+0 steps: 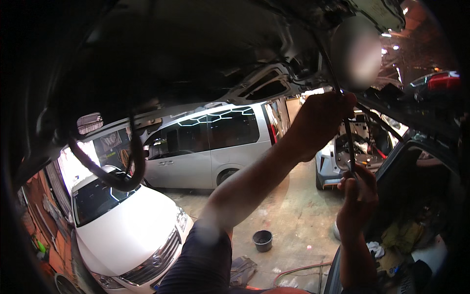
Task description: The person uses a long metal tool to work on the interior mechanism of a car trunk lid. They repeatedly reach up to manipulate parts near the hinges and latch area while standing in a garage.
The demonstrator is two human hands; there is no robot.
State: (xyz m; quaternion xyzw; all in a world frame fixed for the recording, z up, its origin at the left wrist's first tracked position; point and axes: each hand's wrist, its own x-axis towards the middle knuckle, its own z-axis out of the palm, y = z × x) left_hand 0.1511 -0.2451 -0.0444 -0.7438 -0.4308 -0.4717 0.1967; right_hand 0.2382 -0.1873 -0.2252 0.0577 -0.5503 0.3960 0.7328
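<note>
1. My left hand is up high, fingers closed round the black strip where it meets the dark liftgate overhead.
2. My right hand sits just below, also closed on the strip, which runs taut between both hands.
3. To do it well, I reckon: keep tension even, feed w/ the lower hand, press in w/ the upper, no kinks.
4. Bucket on the floor well below; white car far to the left.
</note>
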